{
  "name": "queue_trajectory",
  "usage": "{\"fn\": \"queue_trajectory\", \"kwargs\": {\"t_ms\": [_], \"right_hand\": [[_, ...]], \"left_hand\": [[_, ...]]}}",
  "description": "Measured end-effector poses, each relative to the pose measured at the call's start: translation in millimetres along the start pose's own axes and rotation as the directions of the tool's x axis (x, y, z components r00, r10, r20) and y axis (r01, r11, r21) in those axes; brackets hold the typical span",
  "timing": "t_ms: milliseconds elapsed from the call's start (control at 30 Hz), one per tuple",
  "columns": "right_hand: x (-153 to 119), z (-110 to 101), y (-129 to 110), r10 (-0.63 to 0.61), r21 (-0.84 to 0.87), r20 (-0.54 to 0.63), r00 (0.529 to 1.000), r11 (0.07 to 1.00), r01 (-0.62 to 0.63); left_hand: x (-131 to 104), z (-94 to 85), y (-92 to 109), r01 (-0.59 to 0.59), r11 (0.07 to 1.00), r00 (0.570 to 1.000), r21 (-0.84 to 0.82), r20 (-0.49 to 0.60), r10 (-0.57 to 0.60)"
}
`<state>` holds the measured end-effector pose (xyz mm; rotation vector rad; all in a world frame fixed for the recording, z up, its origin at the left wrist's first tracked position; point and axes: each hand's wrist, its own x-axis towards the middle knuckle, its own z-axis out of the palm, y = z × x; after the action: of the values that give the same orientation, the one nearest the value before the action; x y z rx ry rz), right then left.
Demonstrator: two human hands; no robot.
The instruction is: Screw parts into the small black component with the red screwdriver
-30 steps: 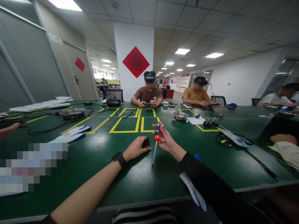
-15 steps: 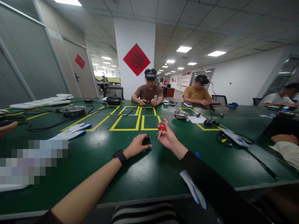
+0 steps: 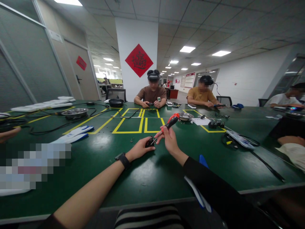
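Observation:
My left hand (image 3: 140, 149) is closed around a small black part (image 3: 150, 142), holding it low over the green table (image 3: 133, 197). A screwdriver (image 3: 172, 121) with a red and black handle is gripped in my right hand (image 3: 170, 141). Its metal shaft slants down to the left and its tip meets the black part; whether it sits in a screw is too small to tell. A few tiny metal pieces (image 3: 132, 140), perhaps screws, lie just left of the part.
White-and-blue gloves (image 3: 73, 133) lie at the left, another glove (image 3: 197, 194) by my right forearm. A metal bowl (image 3: 184, 116) and several black parts (image 3: 216, 124) stand farther right, near a power strip (image 3: 239, 139). Another bowl (image 3: 74, 112) and cables are back left. People sit around the table.
My right hand has turned the screwdriver so its handle points up and right, and brought its tip down to the black part. The part has tilted in my left hand.

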<state>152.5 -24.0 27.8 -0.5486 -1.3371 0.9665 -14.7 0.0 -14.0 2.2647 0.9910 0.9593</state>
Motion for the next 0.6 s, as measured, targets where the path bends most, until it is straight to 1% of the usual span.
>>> {"fn": "queue_trajectory", "kwargs": {"t_ms": [100,167,233,400,600], "right_hand": [[-5.9,2.9,-7.7,-0.110,-0.128,0.016,0.994,0.986,0.111],[-8.2,3.8,-11.6,-0.143,-0.186,0.043,0.989,0.971,0.149],[-9.6,4.3,-13.5,-0.149,-0.226,0.079,0.986,0.960,0.164],[-11.8,3.7,-12.5,-0.117,-0.303,0.171,0.978,0.939,0.165],[-13.8,2.0,-12.2,-0.129,-0.374,0.226,0.966,0.904,0.208]], "left_hand": [[-0.3,-0.1,1.0,-0.012,1.000,1.000,0.028,-0.002,0.012],[-0.6,-0.4,1.9,-0.018,0.999,1.000,0.046,-0.004,0.018],[-0.8,-0.3,2.7,-0.021,0.998,1.000,0.055,-0.005,0.021],[-0.5,0.7,3.7,-0.043,0.998,0.999,0.043,0.003,0.043],[-0.2,0.5,5.3,-0.060,0.998,0.998,0.028,0.016,0.060]]}}
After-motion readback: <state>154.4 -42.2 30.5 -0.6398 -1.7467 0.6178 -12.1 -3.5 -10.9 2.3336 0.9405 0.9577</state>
